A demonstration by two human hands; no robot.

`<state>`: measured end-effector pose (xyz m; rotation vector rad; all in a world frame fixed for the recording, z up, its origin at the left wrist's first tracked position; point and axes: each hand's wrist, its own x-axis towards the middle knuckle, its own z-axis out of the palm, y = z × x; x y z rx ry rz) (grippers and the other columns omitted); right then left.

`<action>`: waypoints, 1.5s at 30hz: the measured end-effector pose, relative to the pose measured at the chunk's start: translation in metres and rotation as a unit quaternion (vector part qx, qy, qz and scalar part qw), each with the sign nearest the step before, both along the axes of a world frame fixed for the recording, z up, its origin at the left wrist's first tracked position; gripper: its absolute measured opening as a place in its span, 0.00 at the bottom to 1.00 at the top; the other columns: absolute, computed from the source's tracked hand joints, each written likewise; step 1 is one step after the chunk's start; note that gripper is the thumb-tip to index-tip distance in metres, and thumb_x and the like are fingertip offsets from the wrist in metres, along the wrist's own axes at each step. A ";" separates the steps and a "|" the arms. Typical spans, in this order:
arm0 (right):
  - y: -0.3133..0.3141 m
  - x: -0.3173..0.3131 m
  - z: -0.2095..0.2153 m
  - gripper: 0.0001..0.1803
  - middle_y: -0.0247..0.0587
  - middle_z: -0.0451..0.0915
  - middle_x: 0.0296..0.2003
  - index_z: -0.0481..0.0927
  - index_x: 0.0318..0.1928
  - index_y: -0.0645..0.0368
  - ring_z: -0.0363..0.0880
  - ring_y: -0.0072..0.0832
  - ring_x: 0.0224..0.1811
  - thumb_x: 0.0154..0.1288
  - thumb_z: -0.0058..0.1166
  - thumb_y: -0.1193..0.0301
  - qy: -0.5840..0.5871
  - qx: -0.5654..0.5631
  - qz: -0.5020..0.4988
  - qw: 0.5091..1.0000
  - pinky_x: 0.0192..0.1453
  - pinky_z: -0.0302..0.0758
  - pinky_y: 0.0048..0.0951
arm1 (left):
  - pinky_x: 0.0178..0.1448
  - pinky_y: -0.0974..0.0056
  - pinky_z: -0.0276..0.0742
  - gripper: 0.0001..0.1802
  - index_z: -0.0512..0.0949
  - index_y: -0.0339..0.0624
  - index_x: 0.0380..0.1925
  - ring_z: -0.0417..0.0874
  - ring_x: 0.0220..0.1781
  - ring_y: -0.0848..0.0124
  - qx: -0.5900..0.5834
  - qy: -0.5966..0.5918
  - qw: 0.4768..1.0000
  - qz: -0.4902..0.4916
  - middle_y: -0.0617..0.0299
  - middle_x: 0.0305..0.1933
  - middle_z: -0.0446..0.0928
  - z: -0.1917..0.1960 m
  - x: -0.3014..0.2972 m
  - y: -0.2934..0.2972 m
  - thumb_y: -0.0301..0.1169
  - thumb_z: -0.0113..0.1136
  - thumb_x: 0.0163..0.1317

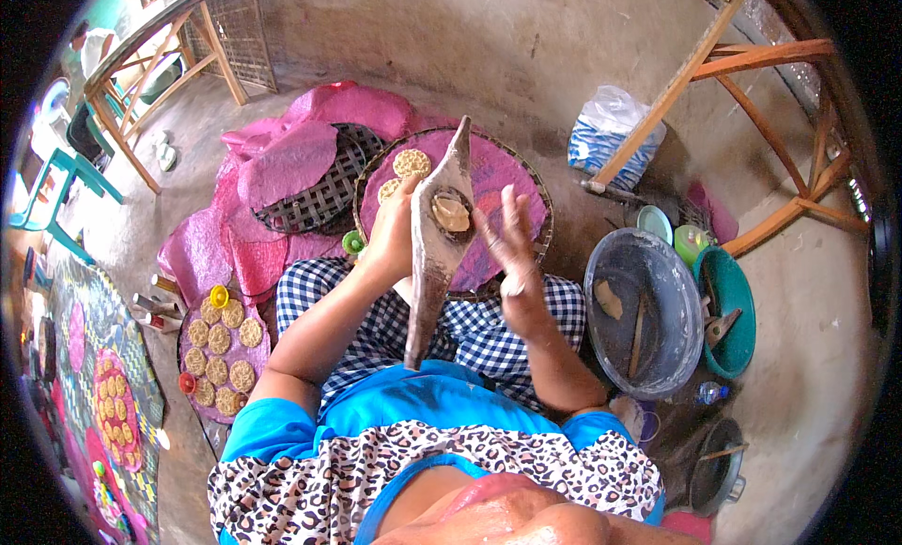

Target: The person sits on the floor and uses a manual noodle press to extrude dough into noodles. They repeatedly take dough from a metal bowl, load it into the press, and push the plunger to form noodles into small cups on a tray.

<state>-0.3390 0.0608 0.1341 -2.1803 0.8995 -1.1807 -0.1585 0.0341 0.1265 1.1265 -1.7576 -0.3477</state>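
Note:
My left hand (pixel 395 227) is wrapped round the left side of a long, pointed wooden piece (pixel 427 263), floury pale on its face and darker at the lower tip. A lump of light-brown dough (pixel 451 212) sits in the round hollow at its middle. Just to the right, my right hand (pixel 512 249) hangs with fingers stretched apart and whitish residue on them, holding nothing. Below the wooden piece lies a round woven tray (pixel 507 183) lined with pink sheeting. Patterned dough rounds (pixel 412 163) rest on its far left part, partly hidden by my left hand.
At my left, a pink-lined tray (pixel 230 357) carries several dough rounds. Pink sheets (pixel 282 169) partly cover a dark woven basket (pixel 319 193). Right of me stand a grey basin (pixel 648 310) and a green basin (pixel 738 310). A wooden frame (pixel 780 132) leans in at far right.

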 end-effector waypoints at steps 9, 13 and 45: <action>-0.009 -0.002 0.000 0.47 0.49 0.47 0.65 0.59 0.60 0.65 0.38 0.37 0.69 0.57 0.20 0.35 -0.043 -0.062 -0.034 0.997 0.69 0.33 0.38 | 0.47 0.69 0.71 0.22 0.74 0.39 0.42 0.75 0.42 0.73 0.071 -0.007 0.997 -0.005 0.59 0.40 0.75 0.016 0.007 -0.003 0.24 0.63 0.41; -0.032 -0.002 -0.011 0.35 0.49 0.73 0.49 0.71 0.49 0.68 0.69 0.35 0.53 0.63 0.33 0.46 -0.298 0.129 0.052 0.944 0.60 0.59 0.37 | 0.40 0.69 0.75 0.20 0.74 0.38 0.38 0.76 0.34 0.75 0.227 0.269 0.917 -0.188 0.63 0.32 0.76 0.036 0.023 0.000 0.20 0.64 0.39; 0.013 0.065 0.008 0.37 0.35 0.64 0.32 0.45 0.63 0.71 0.61 0.20 0.31 0.53 0.43 0.77 -0.309 -0.009 -0.043 0.950 0.37 0.61 0.16 | 0.52 0.59 0.62 0.12 0.73 0.43 0.25 0.77 0.33 0.64 -0.170 -0.317 0.931 -0.067 0.61 0.25 0.74 0.003 0.059 0.007 0.33 0.56 0.36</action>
